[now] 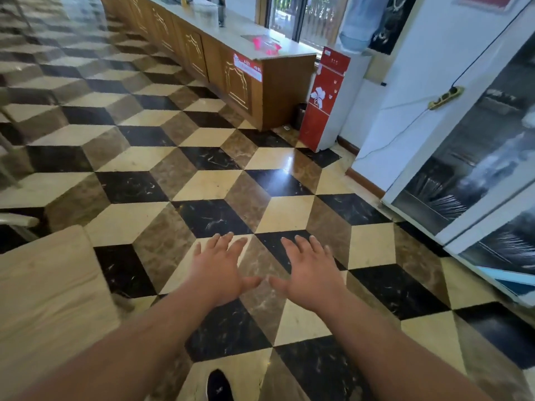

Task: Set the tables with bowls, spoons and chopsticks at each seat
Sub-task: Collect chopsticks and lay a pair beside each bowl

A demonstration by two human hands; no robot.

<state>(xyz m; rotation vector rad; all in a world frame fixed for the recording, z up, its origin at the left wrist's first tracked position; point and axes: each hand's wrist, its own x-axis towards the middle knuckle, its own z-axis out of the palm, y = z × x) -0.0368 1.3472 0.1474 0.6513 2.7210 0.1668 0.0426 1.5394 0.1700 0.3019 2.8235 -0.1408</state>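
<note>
Left hand (220,267) and right hand (307,270): both spread wide, holding nothing. Fetching stage, I'd judge. Glass-fronted cabinet (477,169) well right of the right hand; next move is probably opening it for tableware.

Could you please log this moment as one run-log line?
left hand: open, empty | right hand: open, empty | light wooden table: at left | white glass-door cabinet: at right

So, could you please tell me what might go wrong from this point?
The polished floor shows glare; a slip with dishes seems possible. The wooden table corner sits close on the left and could be bumped. A cable trails down the white cabinet toward the floor; a foot might snag.
</note>
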